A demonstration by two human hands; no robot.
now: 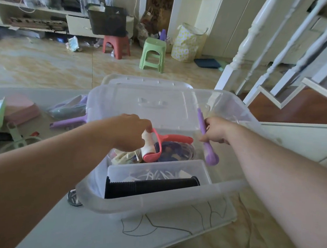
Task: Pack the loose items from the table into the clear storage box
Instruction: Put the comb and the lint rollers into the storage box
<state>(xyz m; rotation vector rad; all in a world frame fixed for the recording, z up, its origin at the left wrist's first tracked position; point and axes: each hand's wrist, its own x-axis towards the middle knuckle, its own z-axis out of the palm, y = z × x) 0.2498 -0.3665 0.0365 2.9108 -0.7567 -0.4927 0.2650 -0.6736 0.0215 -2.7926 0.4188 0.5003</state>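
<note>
Over the clear storage box [230, 189] on the worktop [84, 229], the left hand [129, 131] pinches the pink lint roller [157, 143] inside it; the right hand [217, 131] has its grip clenched round a purple tool [206, 141], tilted above the box.

One head-worn camera looks forward and down, close over the clear storage box [152, 205] and table [83, 233].

one clear storage box [152, 207], one pink lint roller [158, 143], two purple tools [208, 143], two stools [152, 54], two hands [130, 133]
</note>
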